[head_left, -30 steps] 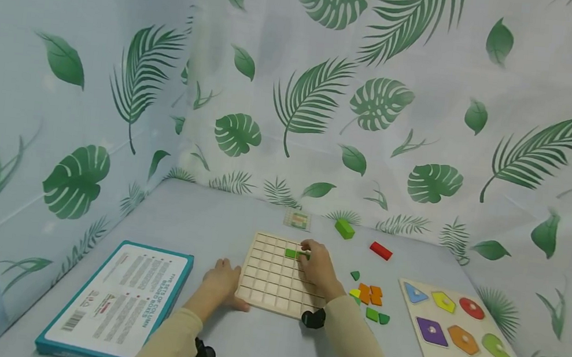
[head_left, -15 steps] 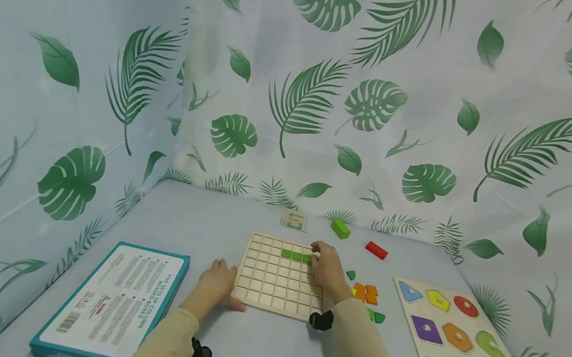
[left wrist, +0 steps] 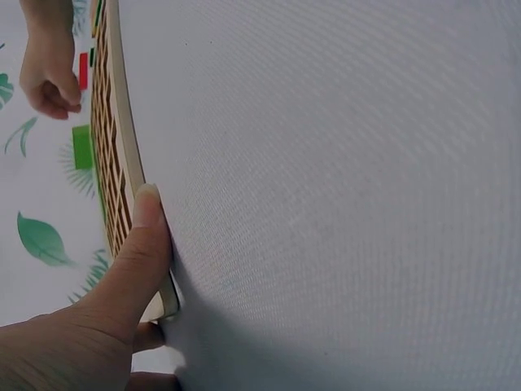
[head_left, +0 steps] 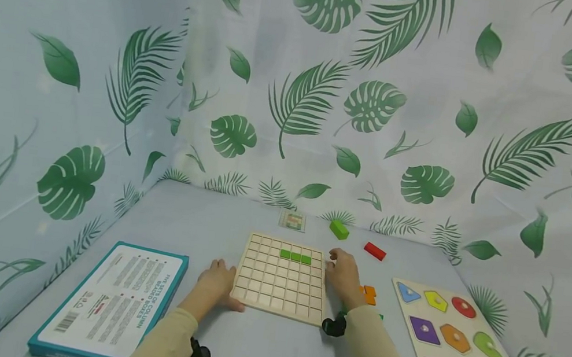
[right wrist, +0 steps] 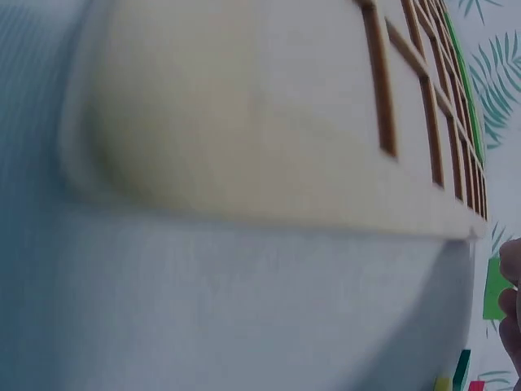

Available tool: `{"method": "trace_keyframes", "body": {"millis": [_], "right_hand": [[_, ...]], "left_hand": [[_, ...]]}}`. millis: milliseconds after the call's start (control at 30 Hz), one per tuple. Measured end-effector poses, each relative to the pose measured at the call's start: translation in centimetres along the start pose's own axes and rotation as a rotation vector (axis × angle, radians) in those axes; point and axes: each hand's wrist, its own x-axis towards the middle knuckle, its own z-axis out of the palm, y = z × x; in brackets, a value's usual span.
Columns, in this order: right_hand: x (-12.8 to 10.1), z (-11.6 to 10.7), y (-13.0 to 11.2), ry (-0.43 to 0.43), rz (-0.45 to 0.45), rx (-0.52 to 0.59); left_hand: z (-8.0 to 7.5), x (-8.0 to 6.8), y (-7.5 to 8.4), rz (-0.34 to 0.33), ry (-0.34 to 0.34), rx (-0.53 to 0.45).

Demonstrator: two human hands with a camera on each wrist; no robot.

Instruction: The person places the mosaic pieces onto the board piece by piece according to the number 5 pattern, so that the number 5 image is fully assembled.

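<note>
A wooden grid board lies flat on the grey cloth. A green bar three cells long sits in its second row from the far edge. My left hand holds the board's near left edge; in the left wrist view the thumb lies along the board's rim with a finger under it. My right hand rests just off the board's right edge with loose fingers that hold nothing, above the small orange pieces. The right wrist view shows the board's edge blurred and close.
A green block, a red block and a small card lie beyond the board. A shape puzzle board lies at the right, a teal box at the left. Leaf-print curtains close the back and sides.
My right hand has let go of the green bar, which now lies uncovered in the grid, and has moved right off the board. The left hand has stayed put.
</note>
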Motion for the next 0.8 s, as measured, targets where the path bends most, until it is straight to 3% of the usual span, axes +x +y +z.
{"method": "trace_keyframes", "body": {"millis": [800], "right_hand": [[-1.4, -2.0, 2.8, -0.014, 0.168, -0.067]], "left_hand": [[0.1, 0.0, 0.0, 0.009, 0.015, 0.005]]}}
